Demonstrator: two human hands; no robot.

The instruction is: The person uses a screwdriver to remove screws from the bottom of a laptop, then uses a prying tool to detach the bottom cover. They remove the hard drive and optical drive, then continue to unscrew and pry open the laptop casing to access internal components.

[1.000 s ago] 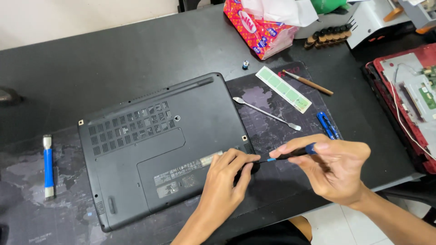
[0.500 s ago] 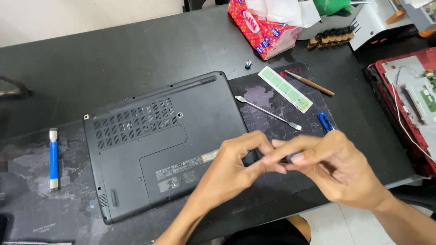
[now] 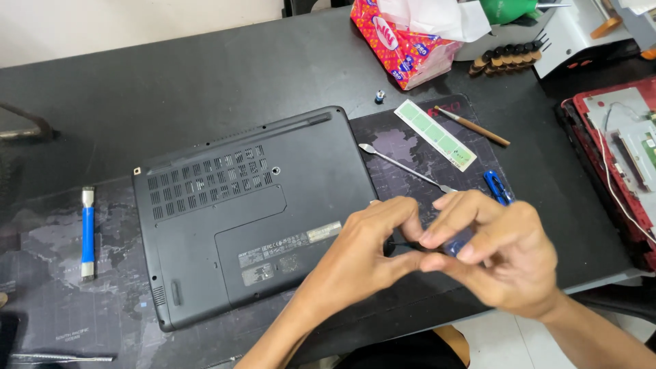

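A black laptop [image 3: 246, 212] lies bottom side up on the dark mat. Just off its near right corner both my hands meet around a small screwdriver [image 3: 452, 244] with a blue handle and a thin dark shaft. My right hand [image 3: 495, 249] grips the blue handle. My left hand [image 3: 372, 249] pinches the dark shaft near its tip with thumb and fingers. The tip itself is hidden by my fingers.
A metal spudger [image 3: 406, 167], a pale green strip [image 3: 435, 134], a brown-handled brush [image 3: 471, 125] and blue tweezers [image 3: 497, 186] lie right of the laptop. A blue-handled tool [image 3: 87, 232] lies at left. A tissue pack [image 3: 403, 41] stands at back; an opened red laptop [image 3: 615, 157] at right.
My hands have risen and drawn together around the screwdriver, away from the laptop's corner. The camera view has shifted slightly.
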